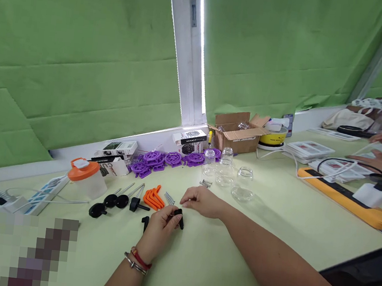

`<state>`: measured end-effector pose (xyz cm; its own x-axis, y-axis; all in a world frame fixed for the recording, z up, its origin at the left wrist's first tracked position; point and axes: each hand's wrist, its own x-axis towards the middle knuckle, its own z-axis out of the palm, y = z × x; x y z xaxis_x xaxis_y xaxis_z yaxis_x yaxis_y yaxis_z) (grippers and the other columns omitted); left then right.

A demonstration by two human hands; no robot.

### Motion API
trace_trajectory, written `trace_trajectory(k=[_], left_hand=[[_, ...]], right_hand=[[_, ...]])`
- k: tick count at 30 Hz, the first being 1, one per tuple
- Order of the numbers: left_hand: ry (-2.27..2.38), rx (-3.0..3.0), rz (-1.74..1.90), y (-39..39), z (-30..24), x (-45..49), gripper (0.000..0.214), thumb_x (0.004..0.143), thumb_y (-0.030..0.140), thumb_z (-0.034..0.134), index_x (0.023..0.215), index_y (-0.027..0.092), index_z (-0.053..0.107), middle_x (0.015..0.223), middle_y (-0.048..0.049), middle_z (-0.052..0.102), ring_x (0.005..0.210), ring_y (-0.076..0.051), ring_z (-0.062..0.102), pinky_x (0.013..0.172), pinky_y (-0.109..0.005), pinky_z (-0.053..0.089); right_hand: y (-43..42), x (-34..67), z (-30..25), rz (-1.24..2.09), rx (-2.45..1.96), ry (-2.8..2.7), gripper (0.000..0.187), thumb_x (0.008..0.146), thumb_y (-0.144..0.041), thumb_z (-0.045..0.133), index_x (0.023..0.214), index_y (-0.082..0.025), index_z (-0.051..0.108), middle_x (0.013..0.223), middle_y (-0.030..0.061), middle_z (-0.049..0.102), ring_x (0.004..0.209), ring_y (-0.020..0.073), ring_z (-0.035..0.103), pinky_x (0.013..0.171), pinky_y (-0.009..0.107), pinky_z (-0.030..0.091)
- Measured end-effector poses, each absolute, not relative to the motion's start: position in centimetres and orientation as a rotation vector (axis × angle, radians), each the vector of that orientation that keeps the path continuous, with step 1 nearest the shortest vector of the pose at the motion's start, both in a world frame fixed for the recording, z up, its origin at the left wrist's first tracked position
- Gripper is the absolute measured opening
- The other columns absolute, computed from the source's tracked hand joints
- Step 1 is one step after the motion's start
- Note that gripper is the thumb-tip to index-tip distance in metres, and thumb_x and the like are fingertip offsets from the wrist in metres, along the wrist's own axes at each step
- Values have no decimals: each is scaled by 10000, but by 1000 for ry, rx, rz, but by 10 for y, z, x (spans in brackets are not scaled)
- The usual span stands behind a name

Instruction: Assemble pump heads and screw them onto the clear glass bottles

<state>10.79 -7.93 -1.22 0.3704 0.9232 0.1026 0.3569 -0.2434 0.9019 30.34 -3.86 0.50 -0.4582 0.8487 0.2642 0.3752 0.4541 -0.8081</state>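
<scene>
My left hand is closed around a small black plastic part, whose peg-like end sticks out past the fingers. Just right of it, my right hand has thumb and fingertips pinched together low over the table; whatever is between them is too small to make out. Close to its fingertips lie several metal pins, and behind it some small coil springs. Orange curved handles and black parts with metal rods lie left of my hands. Another black piece is partly hidden behind my left hand.
Purple plastic frames line the back, beside glass jars and an open cardboard box. An orange-lidded container stands left. An orange power strip lies right, near another person's hands.
</scene>
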Motion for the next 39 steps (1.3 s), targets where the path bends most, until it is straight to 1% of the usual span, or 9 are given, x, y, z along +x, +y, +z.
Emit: trace_trajectory(k=[3,6,11,19,26,29,31,35,39], left_hand=[[1130,1769,847,-80,-12,109,289,811,428,548,884,156,614,728,-30,609,684,-162,551,667,-292,466],[1122,1773,844,-81,-11,109,287,812,434,546,857,158,610,714,-30,602,681,-162,546,667,-294,463],[1118,1761,850,-80,-11,108,275,804,430,561,846,164,614,707,-28,600,681,-162,544,666,-287,458],[1110,1765,852,-82,-7,109,254,805,420,557,815,172,616,693,-21,585,676,-162,535,657,-281,453],[1120,1778,859,-82,-9,108,261,806,427,556,829,174,618,688,-19,588,666,-161,535,650,-282,454],[1120,1802,861,-80,-11,108,253,813,412,551,832,170,623,688,-22,589,667,-160,535,643,-278,450],[1119,1817,857,-80,-12,107,249,821,405,542,830,168,621,697,-23,589,674,-160,536,643,-275,446],[1117,1823,847,-80,-12,107,243,832,399,528,820,169,606,695,-15,575,672,-153,523,640,-266,434],[1143,1836,854,-81,-11,107,239,828,395,530,815,168,605,683,-13,569,664,-152,519,636,-261,427]], right_hand=[[-22,323,0,603,-1496,-1806,159,803,-217,568,844,-194,720,873,24,703,806,148,622,728,230,457],[-5,343,-9,495,-1695,-1708,165,788,-146,543,813,-145,706,850,78,694,791,183,608,691,263,432],[9,351,-25,468,-1829,-1707,122,725,-100,603,765,-161,700,830,65,689,737,162,593,621,231,388],[13,347,-31,441,-1936,-1720,40,700,-160,658,727,-173,685,823,73,679,726,176,587,562,234,337],[11,347,-28,434,-1888,-1685,44,703,-135,618,701,-164,652,797,72,664,695,166,578,548,234,335],[5,346,-20,438,-1793,-1677,47,729,-173,595,749,-171,638,824,54,658,700,147,573,559,223,360],[-2,343,-13,464,-1713,-1688,77,758,-234,577,788,-186,630,791,24,647,659,120,560,549,207,374],[-14,334,-5,686,-1420,-1666,155,745,-318,594,821,-185,618,602,-32,547,512,90,466,477,196,351],[-26,324,0,953,-1149,-1682,168,695,-293,646,795,-162,613,550,-51,482,493,75,417,457,187,321]])
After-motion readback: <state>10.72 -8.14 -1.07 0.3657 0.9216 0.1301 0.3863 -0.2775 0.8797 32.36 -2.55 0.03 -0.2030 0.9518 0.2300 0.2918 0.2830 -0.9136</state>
